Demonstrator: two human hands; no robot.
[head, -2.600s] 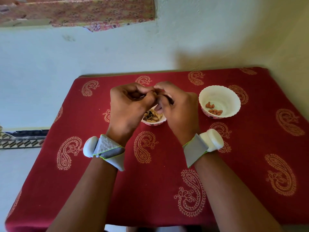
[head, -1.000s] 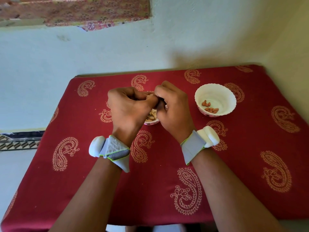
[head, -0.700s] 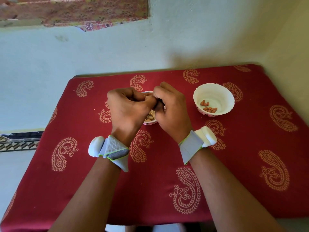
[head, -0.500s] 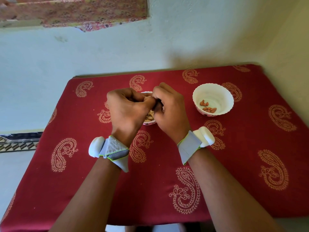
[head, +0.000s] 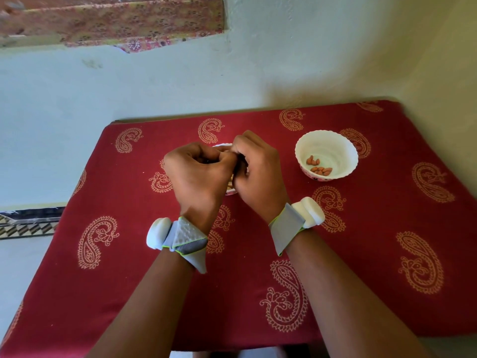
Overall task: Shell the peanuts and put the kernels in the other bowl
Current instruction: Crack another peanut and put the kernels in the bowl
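Hands meet over the near bowl point(head: 230, 191), likely so shell bits drop back in: left hand point(head: 198, 174) and right hand point(head: 258, 174), each grip curled narrow, thumbs pressed together. Whatever peanut they pinch is hidden. Kernels point(head: 318, 166) lie in the other bowl point(head: 346, 161) on the red worktop point(head: 387, 241).

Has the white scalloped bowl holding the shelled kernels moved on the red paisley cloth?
No. The white scalloped bowl sits beside the same paisley motif on the red cloth as before; only the camera shifted.
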